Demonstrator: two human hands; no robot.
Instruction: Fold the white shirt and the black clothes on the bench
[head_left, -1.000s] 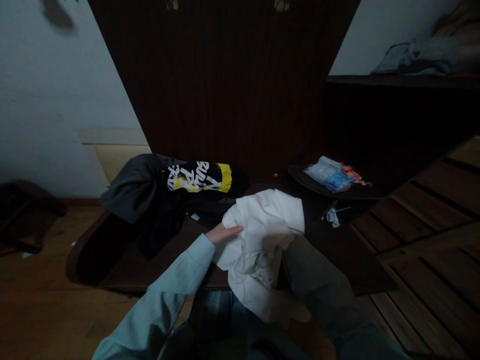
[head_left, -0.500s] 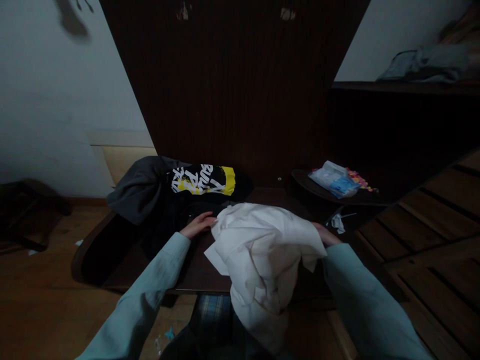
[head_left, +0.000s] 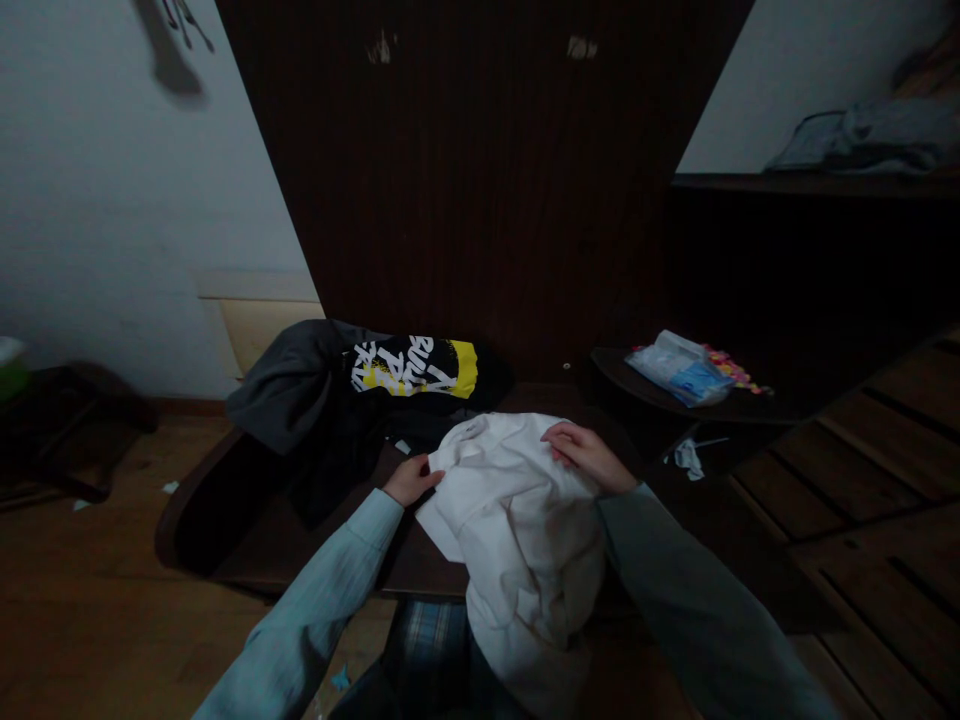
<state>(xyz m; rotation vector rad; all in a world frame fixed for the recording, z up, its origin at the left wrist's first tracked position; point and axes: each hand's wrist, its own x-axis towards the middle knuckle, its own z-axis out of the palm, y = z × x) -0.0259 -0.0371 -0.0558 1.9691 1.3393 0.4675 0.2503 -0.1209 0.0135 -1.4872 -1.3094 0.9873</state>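
Observation:
A crumpled white garment (head_left: 525,500) is draped over the front of a dark wooden bench (head_left: 405,570), its lower part hanging down in front of the seat. My left hand (head_left: 414,480) pinches its upper left edge between thumb and fingers. Over the upper right part of the cloth lies my right hand (head_left: 589,455), fingers slightly bent and loosely apart, touching the fabric without a visible grip. Behind the left hand is a heap of dark clothing (head_left: 330,450), with a black, yellow and white printed piece (head_left: 412,366) on it.
On a low rounded shelf (head_left: 615,368) at right sits a clear and blue plastic packet (head_left: 682,370) beside small colourful items. Crumpled white tissue (head_left: 688,458) lies below it. A tall dark panel (head_left: 480,200) rises behind the bench. Slatted wood (head_left: 862,500) stands at right.
My right hand has left the garment's right edge and moved inward onto its top. My left hand still holds the left edge. The cloth's right side has drawn in and dropped.

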